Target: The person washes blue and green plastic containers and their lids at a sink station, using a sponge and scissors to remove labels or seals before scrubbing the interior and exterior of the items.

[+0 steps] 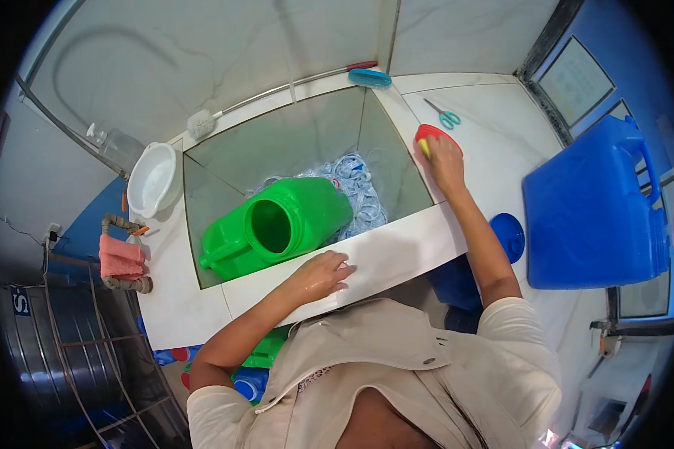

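Note:
My right hand (446,160) reaches to the counter right of the sink, its fingers closed around a yellow sponge (423,147) at a small red bowl (433,131). My left hand (319,278) is wet and hovers at or rests on the white front ledge (393,245), its fingers apart; I see nothing in it. Just beyond it, a green plastic jerrycan (326,207) lies on its side in the grey tiled sink (258,140). The can's wide mouth is uncapped and faces me. Under and behind it is a heap of pale blue strips or netting (362,196).
Scissors (448,119) lie beyond the red bowl. A large blue jerrycan (590,219) and a blue lid (507,238) occupy the right counter. A blue brush (369,78) and a long-handled white brush (202,123) line the back ledge. A white basin (153,178) stands left.

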{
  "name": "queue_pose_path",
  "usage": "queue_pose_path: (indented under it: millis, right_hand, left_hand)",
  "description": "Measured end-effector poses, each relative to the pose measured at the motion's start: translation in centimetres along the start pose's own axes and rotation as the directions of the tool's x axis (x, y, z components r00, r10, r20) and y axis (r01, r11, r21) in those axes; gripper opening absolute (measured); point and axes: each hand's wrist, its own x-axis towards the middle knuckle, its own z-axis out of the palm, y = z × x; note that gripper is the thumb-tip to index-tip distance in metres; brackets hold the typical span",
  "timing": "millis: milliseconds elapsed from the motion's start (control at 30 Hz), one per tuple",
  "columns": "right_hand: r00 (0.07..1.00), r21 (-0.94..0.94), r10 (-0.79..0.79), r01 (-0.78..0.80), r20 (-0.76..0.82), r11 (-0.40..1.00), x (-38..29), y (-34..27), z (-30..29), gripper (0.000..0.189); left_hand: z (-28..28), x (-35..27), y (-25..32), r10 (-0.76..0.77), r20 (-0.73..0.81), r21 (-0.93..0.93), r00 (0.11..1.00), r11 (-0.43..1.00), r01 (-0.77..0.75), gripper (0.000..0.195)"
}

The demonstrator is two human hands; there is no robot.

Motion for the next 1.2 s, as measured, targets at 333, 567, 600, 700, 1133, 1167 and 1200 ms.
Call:
queue_pose_path:
  millis: [333, 567, 600, 700, 1133, 1167, 1200]
  right_hand:
    - [0.801, 0.795, 0.071, -0.598, 0.594, 0.098, 0.0, -10.1, -5.4, 0.032]
    - [0.903, 0.746, 0.387, -0.387, 0.187, 0.543, 0.9, -5.5, -3.4, 0.026]
    - [0.913, 0.698, 0.399, -0.341, 0.087, 0.629, 1.2, -2.5, -2.4, 0.026]
    - [0.847, 0.445, 0.512, -0.518, 0.144, 0.730, 0.9, 4.7, 0.9, 0.033]
    - [0.786, 0.417, 0.602, -0.506, -0.138, 0.755, 6.1, 7.0, 1.7, 0.035]
    - [0.791, 0.421, 0.595, -0.495, -0.144, 0.760, 7.3, 5.8, 1.7, 0.035]
    - [0.788, 0.604, 0.605, -0.429, -0.113, 0.672, 8.7, 3.8, 2.1, 0.034]
  left_hand:
    - [-3.6, 13.6, -0.2, -0.221, -0.473, -0.047, 0.853, 0.973, 0.226, 0.073]
    - [-7.4, 10.0, 0.8, -0.145, -0.496, 0.138, 0.856, 0.960, 0.242, 0.065]
    - [-8.3, 7.6, 0.1, -0.166, -0.510, 0.165, 0.844, 0.944, 0.285, 0.062]
    - [-10.0, -1.1, -2.7, -0.363, -0.552, 0.174, 0.751, 0.830, 0.529, 0.060]
    - [-9.5, -6.0, -10.8, -0.677, -0.480, 0.135, 0.558, 0.571, 0.810, 0.025]
    - [-10.6, -3.9, -11.0, -0.685, -0.488, 0.087, 0.542, 0.579, 0.811, 0.025]
    - [-11.2, -2.5, -11.5, -0.685, -0.497, 0.047, 0.533, 0.592, 0.805, 0.025]
